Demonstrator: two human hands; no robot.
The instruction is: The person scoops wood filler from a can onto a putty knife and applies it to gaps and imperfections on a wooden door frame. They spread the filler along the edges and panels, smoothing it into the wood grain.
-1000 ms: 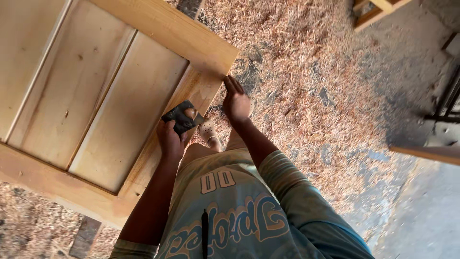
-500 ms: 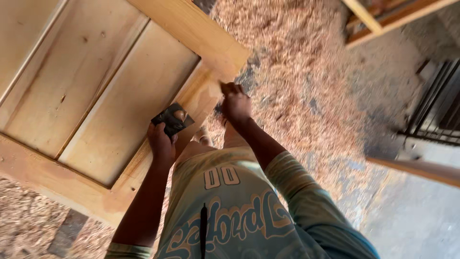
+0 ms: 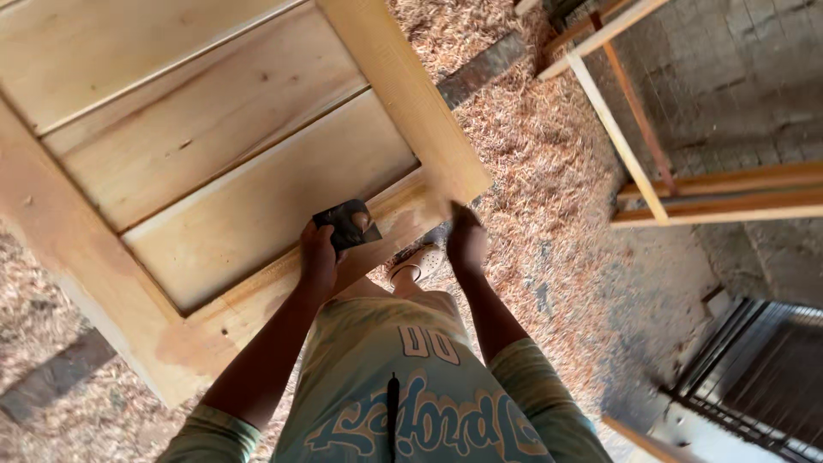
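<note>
Your left hand (image 3: 319, 257) is clamped on a dark sanding pad (image 3: 347, 223) against the smooth panelled wooden door (image 3: 214, 154). Your right hand (image 3: 467, 244) grips its corner. Rough wood shavings (image 3: 549, 171) cover the floor at right.

Door (image 3: 231, 163): bare pale wood, unpainted, matt, with visible grain and small knots; panels look smooth, and the lower rail shows a darker, duller patch. Sanding pad (image 3: 345, 225) under the left hand (image 3: 319, 257): dark grey, matt, gritty-looking sheet. Floor (image 3: 549, 171): covered in coarse, loose wood shavings. Frames (image 3: 626, 129): raw sawn timber, matt. Wall (image 3: 737, 77): rough grey blockwork. Shirt (image 3: 403, 403): soft printed cloth. Grille (image 3: 754, 377): dark metal bars.
</note>
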